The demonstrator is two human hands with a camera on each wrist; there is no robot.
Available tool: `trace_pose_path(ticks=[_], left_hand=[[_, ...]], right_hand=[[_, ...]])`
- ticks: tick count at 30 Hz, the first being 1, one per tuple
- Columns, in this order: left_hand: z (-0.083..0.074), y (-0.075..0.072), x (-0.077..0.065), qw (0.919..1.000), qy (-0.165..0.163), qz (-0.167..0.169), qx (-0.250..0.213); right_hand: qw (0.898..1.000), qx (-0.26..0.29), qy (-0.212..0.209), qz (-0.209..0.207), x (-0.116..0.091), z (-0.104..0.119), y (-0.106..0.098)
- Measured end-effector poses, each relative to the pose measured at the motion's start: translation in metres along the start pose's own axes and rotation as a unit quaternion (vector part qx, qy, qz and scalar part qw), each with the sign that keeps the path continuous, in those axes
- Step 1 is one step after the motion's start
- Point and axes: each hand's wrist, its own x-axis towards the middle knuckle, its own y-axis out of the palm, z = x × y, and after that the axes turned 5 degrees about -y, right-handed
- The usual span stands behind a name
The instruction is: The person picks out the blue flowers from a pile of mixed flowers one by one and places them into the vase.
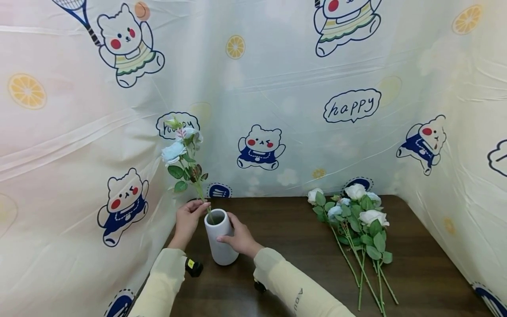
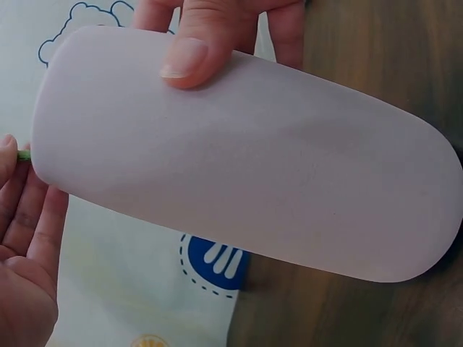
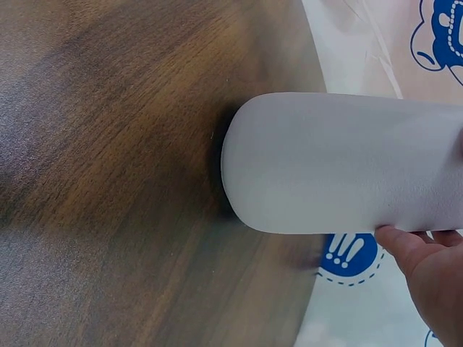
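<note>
My left hand [image 1: 188, 222] pinches the green stem of an artificial blue rose spray [image 1: 174, 154] between thumb and fingers. Its lower end dips into the mouth of a white vase [image 1: 222, 246]; the tip is hidden inside. Upright on the table, the vase is gripped near its upper part by my right hand [image 1: 241, 235]. In the left wrist view, the right thumb [image 2: 187, 61] presses on the vase wall, and a short bit of stem [image 2: 24, 155] shows by the rim. Part of the right hand [image 3: 434, 282] appears beside the vase in the right wrist view.
Several white and blue artificial roses [image 1: 358, 211] lie on the right of the dark wooden table [image 1: 277, 229], stems toward the front. A printed curtain [image 1: 301, 66] rises behind and at both sides, close to the left hand.
</note>
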Motion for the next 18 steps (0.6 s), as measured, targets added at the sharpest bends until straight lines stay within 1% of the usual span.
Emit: trace_pose_path(ticks=[5,8,13,15,18], left_hand=[[0.005,0.001,-0.001,0.9995,0.006,0.001,0.033],[0.007,0.002,-0.002,0.9994,0.016,0.005,0.031],[0.010,0.005,-0.002,0.9995,0.028,0.006,0.011],[0.011,0.005,-0.002,0.9996,0.026,0.003,0.013],[0.012,0.006,-0.003,0.9998,0.013,0.000,0.016]], right_hand=[[1.000,0.001,0.004,0.002,0.000,0.000,0.000],[1.000,0.000,0.004,0.004,0.000,0.000,0.001],[1.000,0.000,0.003,0.003,0.000,0.001,0.000],[1.000,0.001,0.001,0.004,0.000,0.000,-0.001],[1.000,0.002,-0.003,0.004,0.000,0.000,-0.001]])
